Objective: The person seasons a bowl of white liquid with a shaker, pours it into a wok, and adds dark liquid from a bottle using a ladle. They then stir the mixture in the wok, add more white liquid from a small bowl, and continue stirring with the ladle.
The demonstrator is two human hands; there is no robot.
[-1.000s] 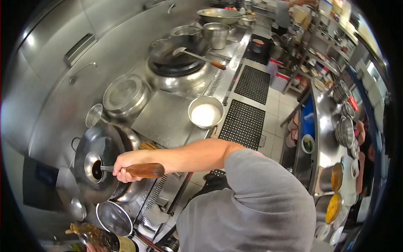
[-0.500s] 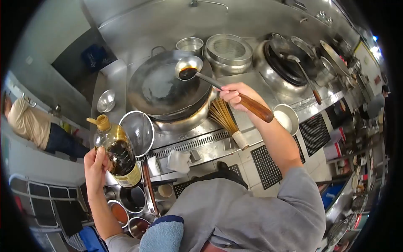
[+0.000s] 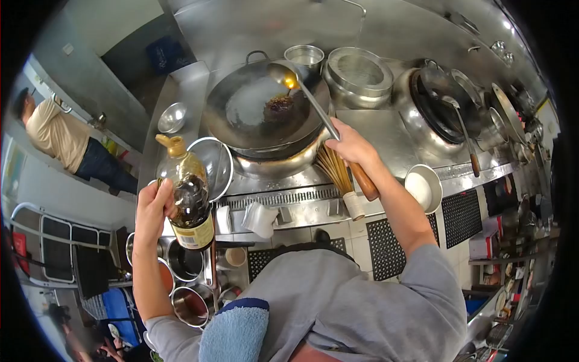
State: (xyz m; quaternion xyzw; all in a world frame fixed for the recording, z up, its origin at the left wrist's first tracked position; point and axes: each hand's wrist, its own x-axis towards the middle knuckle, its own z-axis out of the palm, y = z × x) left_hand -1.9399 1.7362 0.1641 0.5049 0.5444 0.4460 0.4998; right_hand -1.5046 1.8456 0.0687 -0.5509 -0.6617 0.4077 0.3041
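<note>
My left hand [image 3: 154, 205] is wrapped round the handle side of a large clear bottle of dark sauce [image 3: 190, 202], upright with its yellow flip cap open. The fingers of my right hand [image 3: 353, 145] close round the shaft of a ladle [image 3: 316, 108] with a wooden handle end. Its bowl is tipped over a big black wok [image 3: 226, 136], with a little brown liquid still glinting in it. Below the bowl, a patch of dark sauce [image 3: 279, 104] bubbles on the wok's surface. Steam or haze hangs over the wok.
A bamboo wok brush [image 3: 335, 169] leans at the stove's front edge, near a white-filled pot [image 3: 422, 190]. Behind are a metal pot [image 3: 303, 56] and a strainer-topped pot [image 3: 359, 72]. A mesh skimmer [image 3: 220, 160] lies behind the bottle. A person [image 3: 66, 133] stands far left.
The ladle bowl has tilted, and its dark sauce has run into the wok. My right hand has turned with the handle. The bottle stays in my left hand.
</note>
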